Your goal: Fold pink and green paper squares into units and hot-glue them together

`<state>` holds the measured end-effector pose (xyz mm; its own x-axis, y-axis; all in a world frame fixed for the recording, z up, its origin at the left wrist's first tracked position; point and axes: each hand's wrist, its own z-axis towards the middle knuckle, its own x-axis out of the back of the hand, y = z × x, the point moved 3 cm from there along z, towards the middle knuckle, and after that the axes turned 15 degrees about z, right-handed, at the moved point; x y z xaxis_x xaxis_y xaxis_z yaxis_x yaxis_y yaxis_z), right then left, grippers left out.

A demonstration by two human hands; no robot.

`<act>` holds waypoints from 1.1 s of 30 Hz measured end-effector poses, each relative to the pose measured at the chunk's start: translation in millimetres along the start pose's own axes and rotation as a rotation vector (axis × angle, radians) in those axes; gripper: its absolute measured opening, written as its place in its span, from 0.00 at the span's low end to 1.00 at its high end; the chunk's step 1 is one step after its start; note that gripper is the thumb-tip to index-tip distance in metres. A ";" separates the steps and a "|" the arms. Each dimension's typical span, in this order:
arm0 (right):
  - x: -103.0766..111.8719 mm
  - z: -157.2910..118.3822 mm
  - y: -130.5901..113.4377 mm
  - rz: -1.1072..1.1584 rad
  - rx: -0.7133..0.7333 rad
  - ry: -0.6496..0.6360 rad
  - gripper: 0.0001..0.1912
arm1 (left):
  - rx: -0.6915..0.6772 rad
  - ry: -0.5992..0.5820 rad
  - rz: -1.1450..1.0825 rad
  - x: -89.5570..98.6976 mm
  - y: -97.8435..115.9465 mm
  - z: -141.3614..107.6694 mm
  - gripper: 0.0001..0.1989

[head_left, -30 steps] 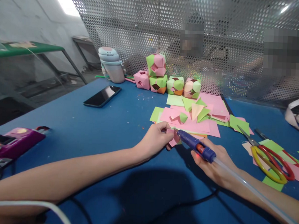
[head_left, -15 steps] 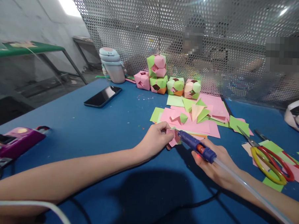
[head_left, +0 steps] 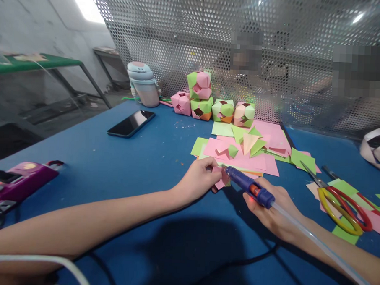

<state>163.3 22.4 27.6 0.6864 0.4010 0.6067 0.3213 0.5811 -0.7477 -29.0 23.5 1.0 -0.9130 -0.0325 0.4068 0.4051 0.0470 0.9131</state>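
My left hand pinches a small folded pink and green paper piece above the blue table. In my right hand is a blue glue gun, a long clear glue stick running out of its back and a red light glowing near my fingers. The gun's nozzle is at the upper edge of the paper piece; whether it touches cannot be made out. Just beyond lie pink sheets with folded green and peach pieces on top.
Folded paper cubes stand by the perforated metal screen. A phone and a bottle are at the back left, a purple power strip at left, scissors and paper scraps at right.
The view has shifted very slightly. Both hands keep nearly the same pose, with the glue gun's nozzle still at the paper piece.
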 end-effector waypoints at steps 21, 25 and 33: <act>2.3 -1.9 -1.3 -0.026 0.010 -0.004 0.05 | -0.025 0.026 0.019 1.1 2.7 -2.5 0.06; 4.9 -2.5 0.7 0.005 -0.028 0.037 0.06 | -0.053 0.037 0.038 3.5 1.3 -2.3 0.06; 2.6 -2.5 1.5 0.002 -0.033 0.031 0.06 | -0.060 0.072 0.030 4.3 -0.6 -1.6 0.06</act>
<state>167.2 22.6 27.4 0.7070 0.3796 0.5967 0.3408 0.5565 -0.7578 -33.1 21.7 2.2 -0.8953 -0.1038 0.4333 0.4366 -0.0109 0.8996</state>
